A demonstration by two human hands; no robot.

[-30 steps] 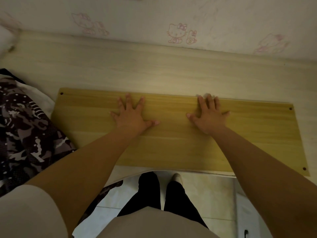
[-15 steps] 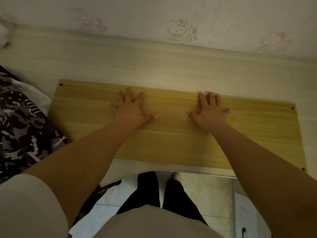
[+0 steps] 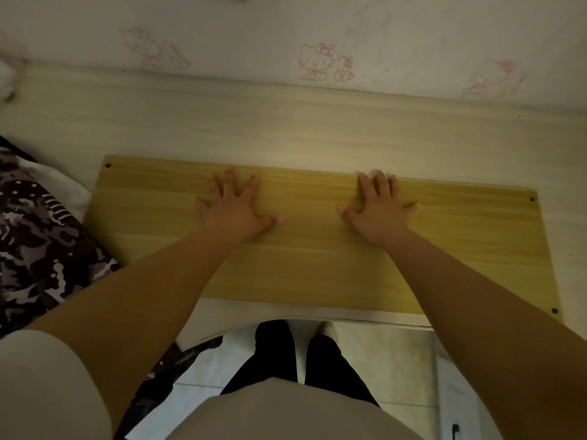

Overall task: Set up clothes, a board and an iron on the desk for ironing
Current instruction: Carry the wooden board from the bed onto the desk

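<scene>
Both hands — left hand [image 3: 233, 214], right hand [image 3: 378, 214] — press flat, fingers straight, on the board [image 3: 317, 265]; its near edge sits close to the front edge of the tabletop [image 3: 286, 128] — a pull may tip it off.

The board [image 3: 317, 249] lies on the desk [image 3: 286, 131], clothes [image 3: 38, 242] at its left.

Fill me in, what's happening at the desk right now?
A person stands at the desk with both palms flat on a yellow wooden board that lies flat on the desktop. The left hand and right hand press down with fingers spread, near the board's far edge. A camouflage-patterned garment lies at the left end of the desk, beside the board. No iron is in view.
</scene>
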